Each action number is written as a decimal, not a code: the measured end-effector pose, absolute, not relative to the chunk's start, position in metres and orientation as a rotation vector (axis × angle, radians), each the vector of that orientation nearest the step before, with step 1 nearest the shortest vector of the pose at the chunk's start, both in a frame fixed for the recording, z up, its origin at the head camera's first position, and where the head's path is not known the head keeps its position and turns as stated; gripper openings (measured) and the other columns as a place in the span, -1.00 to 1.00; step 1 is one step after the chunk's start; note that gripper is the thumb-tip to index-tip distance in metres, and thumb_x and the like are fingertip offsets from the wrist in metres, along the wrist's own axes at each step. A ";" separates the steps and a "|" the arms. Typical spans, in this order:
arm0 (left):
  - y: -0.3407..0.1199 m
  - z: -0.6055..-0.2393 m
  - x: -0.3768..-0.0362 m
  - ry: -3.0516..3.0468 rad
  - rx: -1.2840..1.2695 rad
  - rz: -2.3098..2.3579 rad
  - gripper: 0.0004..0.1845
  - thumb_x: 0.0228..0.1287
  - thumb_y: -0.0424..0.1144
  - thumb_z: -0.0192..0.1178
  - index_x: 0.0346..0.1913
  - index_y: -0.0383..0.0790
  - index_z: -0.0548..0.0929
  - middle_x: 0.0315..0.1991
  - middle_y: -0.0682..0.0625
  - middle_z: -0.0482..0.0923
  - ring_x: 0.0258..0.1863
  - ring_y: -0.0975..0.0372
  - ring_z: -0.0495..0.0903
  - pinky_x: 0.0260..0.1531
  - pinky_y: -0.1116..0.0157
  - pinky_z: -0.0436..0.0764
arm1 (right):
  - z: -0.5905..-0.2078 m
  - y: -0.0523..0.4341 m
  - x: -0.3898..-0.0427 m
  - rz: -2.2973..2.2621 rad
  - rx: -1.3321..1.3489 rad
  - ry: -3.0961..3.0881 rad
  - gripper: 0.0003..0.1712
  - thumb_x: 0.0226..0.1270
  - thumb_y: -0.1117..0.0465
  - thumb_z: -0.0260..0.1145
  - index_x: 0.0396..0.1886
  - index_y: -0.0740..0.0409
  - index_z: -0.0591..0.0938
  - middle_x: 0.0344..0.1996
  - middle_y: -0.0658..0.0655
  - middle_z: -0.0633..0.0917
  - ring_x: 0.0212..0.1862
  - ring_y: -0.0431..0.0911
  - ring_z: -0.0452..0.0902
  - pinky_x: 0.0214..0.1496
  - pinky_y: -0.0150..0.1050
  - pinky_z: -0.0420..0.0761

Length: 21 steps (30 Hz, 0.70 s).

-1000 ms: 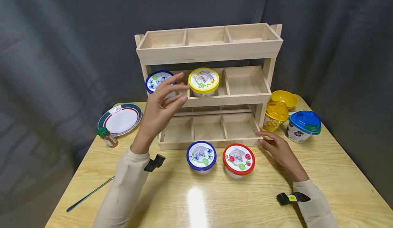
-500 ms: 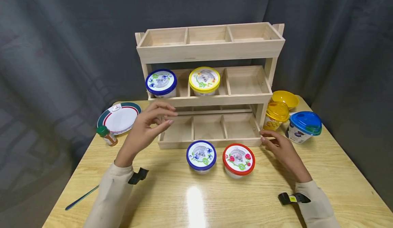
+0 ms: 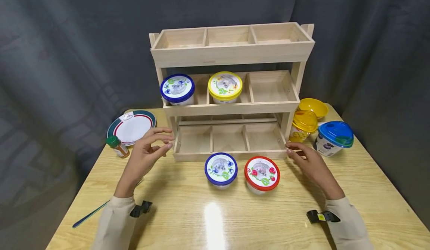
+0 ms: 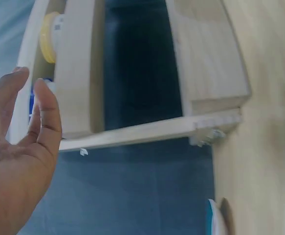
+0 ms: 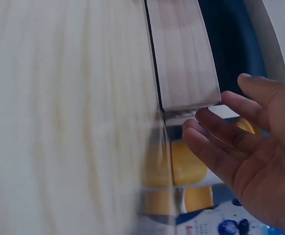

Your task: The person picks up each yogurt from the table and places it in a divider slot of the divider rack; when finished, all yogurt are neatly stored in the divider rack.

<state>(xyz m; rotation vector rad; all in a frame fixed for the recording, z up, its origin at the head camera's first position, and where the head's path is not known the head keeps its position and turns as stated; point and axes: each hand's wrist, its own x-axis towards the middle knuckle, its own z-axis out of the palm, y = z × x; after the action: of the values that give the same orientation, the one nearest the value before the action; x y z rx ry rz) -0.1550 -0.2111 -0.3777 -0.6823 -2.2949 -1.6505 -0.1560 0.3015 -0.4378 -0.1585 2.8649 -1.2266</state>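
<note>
Lowered, left hand (image 3: pixel 145 156) and right hand (image 3: pixel 310 164) hover, fingers relaxed and empty, over glossy wooden table (image 3: pixel 215 220) before grey curtain (image 3: pixel 67 37).

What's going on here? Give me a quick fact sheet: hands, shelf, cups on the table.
left hand: empty, fingers relaxed, beside the rack's lower left corner
right hand: fingertips at the rack's lower right corner
wooden rack: three tiers of three compartments
middle tier: blue-lidded cup left, yellow-lidded cup centre
table front: second blue-lidded cup, red-lidded cup
</note>
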 end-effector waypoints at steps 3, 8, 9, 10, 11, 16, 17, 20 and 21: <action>-0.216 -0.388 -0.157 -2.372 -0.629 -1.672 -0.80 0.52 -0.50 0.32 0.11 -0.39 0.78 0.34 -0.16 0.55 0.03 0.21 0.59 -0.29 0.35 0.71 | -0.433 0.304 -0.155 -1.167 -0.160 2.908 -0.46 0.81 0.05 0.12 0.47 0.38 0.51 0.32 0.53 0.58 0.29 0.45 0.53 0.26 0.36 0.61; -0.224 -0.402 -0.163 -2.517 -0.476 -1.699 -0.71 0.60 -0.36 0.30 0.24 -0.39 0.74 0.43 -0.20 0.53 0.22 0.09 0.57 -0.02 0.37 0.68 | -0.424 0.305 -0.153 -1.140 -0.219 2.963 -0.52 0.79 0.13 0.17 0.42 0.40 0.54 0.28 0.54 0.61 0.29 0.44 0.54 0.29 0.40 0.56; -0.226 -0.405 -0.165 -2.542 -0.441 -1.699 -0.69 0.60 -0.34 0.30 0.26 -0.40 0.73 0.44 -0.21 0.53 0.25 0.07 0.56 0.02 0.39 0.66 | -0.423 0.305 -0.153 -1.145 -0.230 2.965 -0.53 0.78 0.15 0.18 0.42 0.39 0.55 0.28 0.53 0.62 0.30 0.44 0.54 0.30 0.40 0.56; -0.227 -0.407 -0.166 -2.564 -0.414 -1.697 -0.68 0.61 -0.33 0.29 0.28 -0.40 0.72 0.44 -0.22 0.53 0.25 0.04 0.56 0.05 0.38 0.64 | -0.422 0.305 -0.153 -1.145 -0.238 2.970 -0.54 0.78 0.16 0.19 0.41 0.39 0.55 0.28 0.52 0.63 0.29 0.43 0.55 0.29 0.40 0.56; -0.228 -0.409 -0.167 -2.585 -0.388 -1.693 -0.67 0.61 -0.32 0.29 0.29 -0.40 0.72 0.43 -0.22 0.54 0.26 0.01 0.55 0.07 0.37 0.62 | -0.421 0.305 -0.152 -1.144 -0.244 2.973 -0.55 0.77 0.17 0.20 0.41 0.39 0.56 0.28 0.52 0.63 0.29 0.43 0.55 0.29 0.40 0.57; -0.231 -0.421 -0.174 -2.639 -0.370 -1.681 -0.68 0.60 -0.36 0.29 0.28 -0.39 0.72 0.36 -0.28 0.57 0.31 -0.14 0.55 0.29 0.02 0.56 | -0.418 0.305 -0.150 -1.132 -0.261 2.981 -0.56 0.76 0.20 0.21 0.41 0.39 0.56 0.27 0.52 0.64 0.29 0.44 0.55 0.25 0.43 0.58; -0.231 -0.424 -0.175 -2.638 -0.387 -1.682 -0.69 0.59 -0.39 0.29 0.27 -0.41 0.71 0.34 -0.30 0.57 0.32 -0.18 0.55 0.32 -0.08 0.53 | -0.417 0.304 -0.149 -1.135 -0.262 2.979 -0.56 0.76 0.20 0.21 0.41 0.39 0.56 0.26 0.52 0.64 0.29 0.44 0.55 0.24 0.42 0.59; -0.230 -0.431 -0.177 -2.628 -0.448 -1.685 -0.70 0.55 -0.46 0.29 0.24 -0.49 0.70 0.31 -0.37 0.58 0.33 -0.26 0.54 0.40 -0.26 0.42 | -0.412 0.303 -0.147 -1.133 -0.269 2.978 -0.56 0.76 0.20 0.22 0.41 0.38 0.56 0.25 0.50 0.65 0.28 0.43 0.56 0.20 0.42 0.62; -0.229 -0.433 -0.177 -2.628 -0.462 -1.683 -0.70 0.55 -0.47 0.29 0.23 -0.51 0.70 0.30 -0.38 0.58 0.32 -0.27 0.55 0.41 -0.28 0.41 | -0.411 0.303 -0.146 -1.132 -0.273 2.985 -0.57 0.75 0.20 0.22 0.41 0.38 0.57 0.24 0.49 0.66 0.26 0.42 0.57 0.19 0.42 0.63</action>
<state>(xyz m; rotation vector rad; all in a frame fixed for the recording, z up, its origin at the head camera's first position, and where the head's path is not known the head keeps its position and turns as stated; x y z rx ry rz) -0.1775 -0.2292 -0.4330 -0.4623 -2.6280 -1.6834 -0.1459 0.3033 -0.4108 -0.2732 2.9848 -1.1322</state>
